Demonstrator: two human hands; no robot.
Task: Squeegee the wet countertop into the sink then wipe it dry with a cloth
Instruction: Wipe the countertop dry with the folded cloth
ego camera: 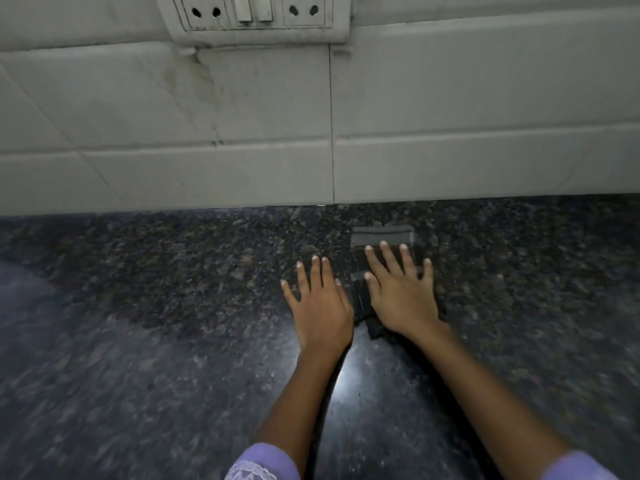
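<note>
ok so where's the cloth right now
In the head view the dark cloth lies flat on the granite countertop, right of centre near the tiled wall, under the right hand and beside the left hand.

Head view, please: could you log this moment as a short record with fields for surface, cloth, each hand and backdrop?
surface: dark speckled granite countertop
cloth: dark folded cloth lying flat near the wall
right hand: right hand flat on the cloth, fingers spread
left hand: left hand flat on bare counter beside the cloth
backdrop: white tiled wall, switch panel
sink: not in view
</note>
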